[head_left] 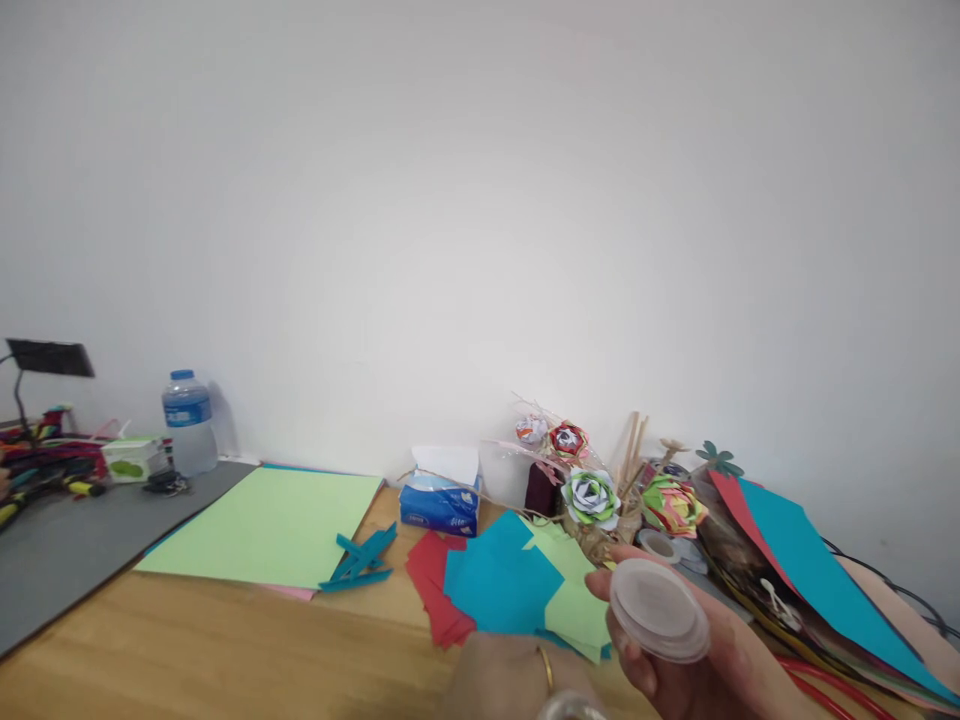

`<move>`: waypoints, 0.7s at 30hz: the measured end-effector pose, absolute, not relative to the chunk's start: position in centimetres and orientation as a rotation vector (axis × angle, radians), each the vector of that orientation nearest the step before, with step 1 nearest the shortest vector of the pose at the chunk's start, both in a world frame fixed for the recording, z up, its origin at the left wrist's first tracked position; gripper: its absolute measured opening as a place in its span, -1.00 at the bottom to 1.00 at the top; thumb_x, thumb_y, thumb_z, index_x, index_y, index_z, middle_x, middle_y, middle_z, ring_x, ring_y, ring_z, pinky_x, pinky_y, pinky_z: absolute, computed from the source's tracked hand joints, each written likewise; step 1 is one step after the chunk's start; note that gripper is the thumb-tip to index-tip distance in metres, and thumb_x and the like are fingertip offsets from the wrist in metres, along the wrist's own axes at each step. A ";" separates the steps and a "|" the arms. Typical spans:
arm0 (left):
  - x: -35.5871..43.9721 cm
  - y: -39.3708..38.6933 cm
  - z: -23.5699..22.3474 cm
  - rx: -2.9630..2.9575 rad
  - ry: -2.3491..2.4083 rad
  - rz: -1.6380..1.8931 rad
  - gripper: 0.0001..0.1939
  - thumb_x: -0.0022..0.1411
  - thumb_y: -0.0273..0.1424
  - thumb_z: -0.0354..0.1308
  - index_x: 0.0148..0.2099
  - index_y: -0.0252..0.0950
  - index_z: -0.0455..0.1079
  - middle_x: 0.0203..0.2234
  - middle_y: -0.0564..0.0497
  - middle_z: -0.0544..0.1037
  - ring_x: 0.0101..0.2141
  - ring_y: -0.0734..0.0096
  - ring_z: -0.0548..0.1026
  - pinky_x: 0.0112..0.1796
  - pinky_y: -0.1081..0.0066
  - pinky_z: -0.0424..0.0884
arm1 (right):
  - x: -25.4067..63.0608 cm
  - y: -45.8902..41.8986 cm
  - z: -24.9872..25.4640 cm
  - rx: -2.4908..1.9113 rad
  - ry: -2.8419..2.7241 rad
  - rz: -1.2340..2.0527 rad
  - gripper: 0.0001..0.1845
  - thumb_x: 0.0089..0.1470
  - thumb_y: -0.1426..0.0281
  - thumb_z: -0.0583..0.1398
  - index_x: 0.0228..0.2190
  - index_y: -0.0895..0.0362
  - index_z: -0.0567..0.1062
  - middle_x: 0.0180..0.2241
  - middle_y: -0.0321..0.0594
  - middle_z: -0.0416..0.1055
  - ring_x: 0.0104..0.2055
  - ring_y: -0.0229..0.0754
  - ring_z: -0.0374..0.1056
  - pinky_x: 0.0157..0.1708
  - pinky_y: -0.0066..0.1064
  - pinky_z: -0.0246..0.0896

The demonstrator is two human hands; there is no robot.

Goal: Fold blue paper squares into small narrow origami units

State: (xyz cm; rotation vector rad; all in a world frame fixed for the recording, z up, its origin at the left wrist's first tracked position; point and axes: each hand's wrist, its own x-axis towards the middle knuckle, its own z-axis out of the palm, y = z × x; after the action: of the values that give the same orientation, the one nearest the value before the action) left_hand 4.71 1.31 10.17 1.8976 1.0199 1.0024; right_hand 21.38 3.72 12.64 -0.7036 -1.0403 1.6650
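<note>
pale translucent disc (658, 608) (lid or shallow tub, cannot tell which): raised at lower right of view, above the table, face tilted toward the camera. right hand (726, 637) gripping it, fingers closed on the edge at the left and underneath. left hand (499, 678) just left of it at the bottom edge, blurred, wearing a gold band (546, 670); a clear curved rim (574, 708) shows beside it. cannot tell whether the left grip is open or closed on that rim.

just behind the hands, overlapping on the wooden table (247, 650): red paper pieces (439, 595), blue paper pieces (499, 575), light green paper pieces (581, 592). behind the right hand: a pale ring (660, 545), folded paper flowers (591, 498) and upright sticks (631, 450). farther right: a long blue sheet (814, 570) slanting over a pile, red tubing (832, 685) below it.

left of the paper pieces: crossed blue strips (361, 560), partly on a large light green sheet (262, 525). tissue pack (440, 503) near the wall (480, 250). far left: grey mat (67, 560), water bottle (189, 428) standing upright near the wall.
</note>
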 end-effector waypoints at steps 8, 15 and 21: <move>3.9 1.5 13.4 1.650 0.954 0.998 -0.88 -0.20 -0.54 0.22 -0.49 -0.33 0.36 -0.64 0.17 0.29 -0.59 0.59 0.17 -0.62 0.59 0.04 | 19.9 3.6 15.4 -0.691 -1.776 1.174 -0.57 -0.27 0.14 0.37 -0.25 -0.11 0.55 -0.21 -0.22 0.47 -0.16 0.02 0.38 -0.20 -0.27 0.32; 3.7 1.4 14.1 1.515 0.868 1.037 -0.80 -0.26 -0.41 0.19 -0.53 -0.32 0.23 -0.63 0.15 0.21 -0.56 0.58 0.12 -0.61 0.59 -0.01 | 18.6 3.6 16.8 -0.610 -2.064 0.994 -0.65 -0.20 0.28 0.37 -0.26 -0.12 0.56 -0.21 -0.17 0.42 -0.15 -0.02 0.37 -0.16 -0.25 0.30; 3.5 1.4 14.0 1.482 0.862 0.975 -0.77 -0.31 -0.49 0.18 -0.50 -0.31 0.20 -0.62 0.16 0.21 -0.56 0.59 0.15 -0.61 0.59 -0.04 | 18.5 4.8 15.3 -0.504 -1.855 1.416 -0.62 -0.24 0.08 0.35 -0.34 -0.01 0.52 -0.19 -0.16 0.41 -0.18 -0.06 0.37 -0.24 -0.31 0.28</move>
State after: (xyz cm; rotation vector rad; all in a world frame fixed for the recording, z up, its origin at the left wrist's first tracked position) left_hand 3.54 1.39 14.03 1.4823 0.8624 0.9754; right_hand 18.50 4.76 15.31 -0.5037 -1.8554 1.4156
